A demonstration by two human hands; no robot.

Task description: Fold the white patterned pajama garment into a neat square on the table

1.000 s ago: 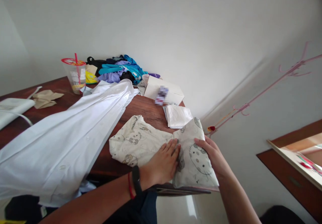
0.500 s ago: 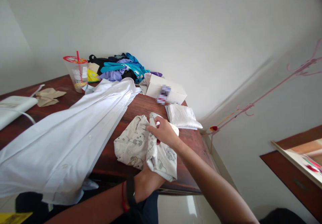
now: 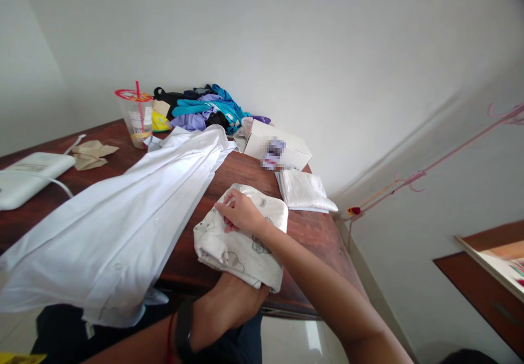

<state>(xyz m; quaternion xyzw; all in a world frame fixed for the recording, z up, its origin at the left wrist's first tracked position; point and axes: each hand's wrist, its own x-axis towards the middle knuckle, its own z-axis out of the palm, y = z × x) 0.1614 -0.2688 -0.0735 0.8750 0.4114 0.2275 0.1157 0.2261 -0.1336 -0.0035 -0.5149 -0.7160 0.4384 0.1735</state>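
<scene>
A white cloth with grey cartoon prints [image 3: 262, 206] lies folded in a compact bundle near the table's front edge. My right hand [image 3: 239, 211] rests on top of it, fingers curled at its upper left part; whether they pinch the fabric is unclear. Under the near side of the bundle goes my left hand [image 3: 241, 296], its fingers hidden by the cloth. A long white shirt [image 3: 139, 216] is spread to the left, hanging over the front edge. Beyond the bundle, to the right, sits a folded white satiny cloth [image 3: 305, 190].
A white box [image 3: 280, 145] and a pile of blue, purple and black clothes [image 3: 208, 110] stand by the wall. At left are a plastic cup [image 3: 137, 118], brown paper [image 3: 92, 154] and a white device with a cable [image 3: 36, 175]. A pink rack [image 3: 409, 178] leans right.
The printed cloth's raised fold has been laid over to the left, making a flatter, closed bundle. My right hand has moved left with it. The view has shifted slightly.
</scene>
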